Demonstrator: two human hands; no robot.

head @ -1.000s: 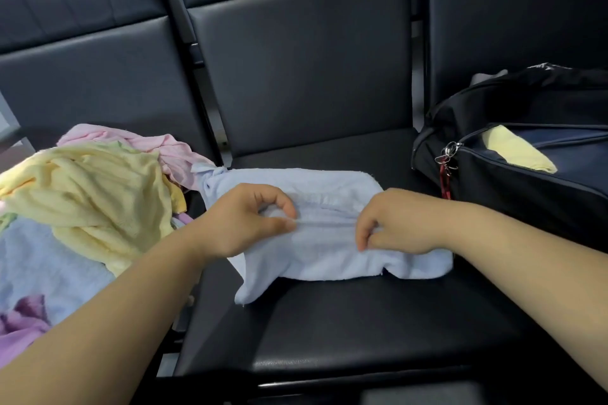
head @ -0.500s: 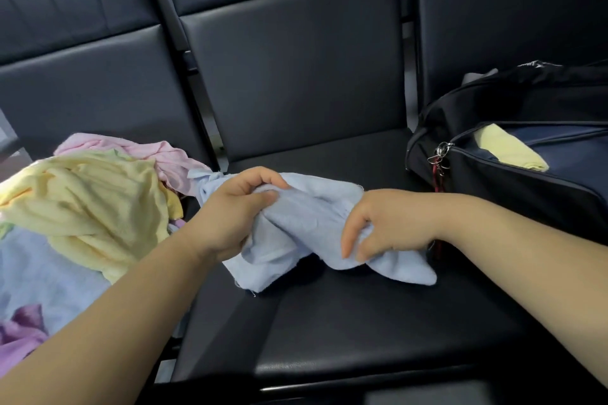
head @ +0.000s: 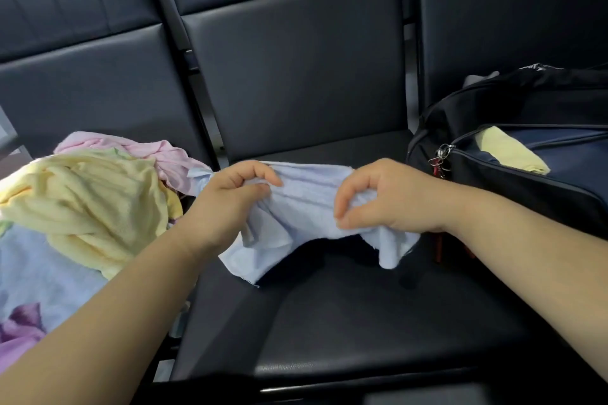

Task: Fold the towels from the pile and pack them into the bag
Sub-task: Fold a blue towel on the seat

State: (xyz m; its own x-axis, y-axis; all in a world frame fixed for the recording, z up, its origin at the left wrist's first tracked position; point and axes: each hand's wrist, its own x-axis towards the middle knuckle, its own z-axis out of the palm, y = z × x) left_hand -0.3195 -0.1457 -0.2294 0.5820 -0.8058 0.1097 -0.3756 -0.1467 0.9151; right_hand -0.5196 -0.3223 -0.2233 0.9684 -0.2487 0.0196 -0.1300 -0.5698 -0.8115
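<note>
Towel (head: 306, 207), pale blue, hangs bunched between both hands above the middle seat (head: 345, 316). The left hand (head: 230, 204) grips its left end with curled fingers; the right hand (head: 378, 197) pinches the right end (corners droop toward the cushion). The pile (head: 88, 200) lies on the left seat, the bag (head: 526, 174) stands at right, a yellow towel (head: 506, 151) in its open top.

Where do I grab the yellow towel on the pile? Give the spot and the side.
Pinch the yellow towel at its raised ridge of folds, from above, likely: it lies bunched on top of the pile, no flat edge showing, nothing over it.
</note>
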